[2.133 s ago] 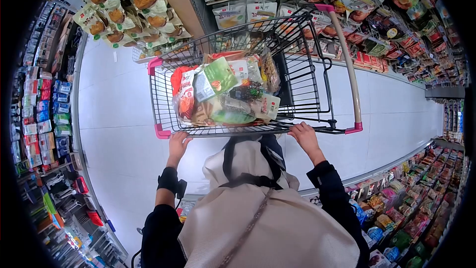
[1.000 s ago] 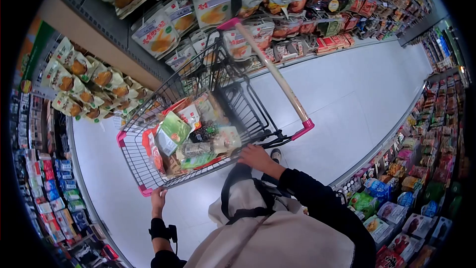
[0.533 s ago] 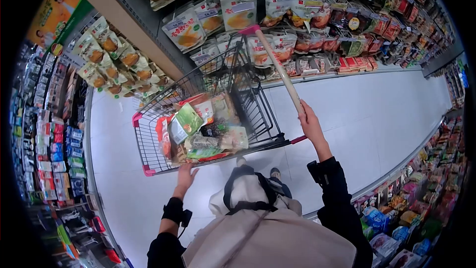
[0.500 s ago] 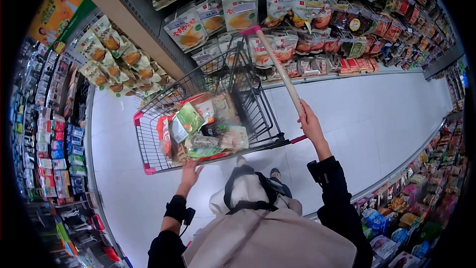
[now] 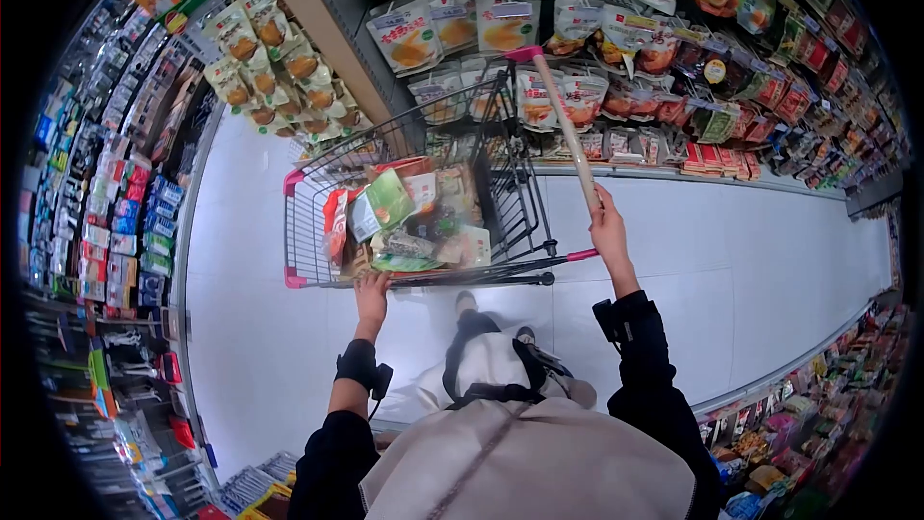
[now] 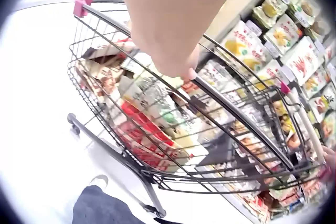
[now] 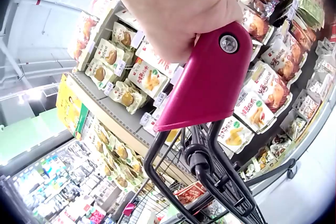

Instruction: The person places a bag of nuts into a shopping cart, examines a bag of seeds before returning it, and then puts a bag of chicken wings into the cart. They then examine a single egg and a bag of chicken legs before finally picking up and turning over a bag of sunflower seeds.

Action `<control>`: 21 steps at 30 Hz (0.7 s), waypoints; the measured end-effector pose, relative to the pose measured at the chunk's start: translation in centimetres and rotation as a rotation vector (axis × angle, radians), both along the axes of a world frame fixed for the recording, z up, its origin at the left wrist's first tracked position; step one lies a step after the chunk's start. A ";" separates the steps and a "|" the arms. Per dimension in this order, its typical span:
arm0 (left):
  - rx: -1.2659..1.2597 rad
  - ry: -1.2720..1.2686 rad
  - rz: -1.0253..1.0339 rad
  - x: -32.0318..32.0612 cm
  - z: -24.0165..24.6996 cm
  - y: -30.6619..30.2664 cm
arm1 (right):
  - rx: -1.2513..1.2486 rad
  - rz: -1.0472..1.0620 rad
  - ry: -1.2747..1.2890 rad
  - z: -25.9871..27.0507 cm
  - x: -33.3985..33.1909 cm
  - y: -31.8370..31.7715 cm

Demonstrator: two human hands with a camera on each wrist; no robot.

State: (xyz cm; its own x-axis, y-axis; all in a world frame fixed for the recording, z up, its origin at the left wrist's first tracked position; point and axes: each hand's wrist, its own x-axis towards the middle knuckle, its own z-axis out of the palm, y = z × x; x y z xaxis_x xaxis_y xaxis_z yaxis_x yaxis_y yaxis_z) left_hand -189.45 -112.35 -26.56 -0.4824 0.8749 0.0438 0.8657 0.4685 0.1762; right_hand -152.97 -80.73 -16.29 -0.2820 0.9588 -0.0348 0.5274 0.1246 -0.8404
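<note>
A black wire shopping cart [image 5: 295, 276] with pink corner pieces stands in front of me, turned sideways. My left hand [image 5: 372, 297] grips the near side rim, close to the pink front corner; in the left wrist view its thumb lies along the dark rim bar [image 6: 236, 112]. My right hand [image 5: 608, 229] holds the near end of the pale push handle [image 5: 568, 130]. Close up in the right wrist view, that hand curls over the handle beside its pink end piece [image 7: 210, 85]. Food packets fill the front part of the basket, a green and white packet [image 5: 390, 197] on top.
Bags of packaged meat [image 5: 409, 39] hang on the shelf behind the cart, and more pouches [image 5: 274, 63] hang on the shelf end at its left. Racks of small goods [image 5: 125, 202] line the left side. Low shelves of snacks [image 5: 818, 404] curve along the right. White tiled floor [image 5: 664, 299] surrounds the cart.
My right hand has left the near side rim and taken the push handle. The left hand has shifted back along the rim. In view, the cart tilted and came back nearly level.
</note>
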 end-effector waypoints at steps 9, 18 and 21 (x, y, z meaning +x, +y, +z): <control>0.078 -0.088 0.114 1.3 -0.7 0.2 | 0.227 0.007 -0.140 -1.0 2.0 0.6; 0.083 -0.177 0.103 1.9 0.2 0.9 | 0.174 -0.069 -0.392 3.7 2.2 -0.8; 0.114 -0.206 0.079 2.7 0.1 0.8 | 0.196 -0.105 -0.439 3.4 3.1 -1.5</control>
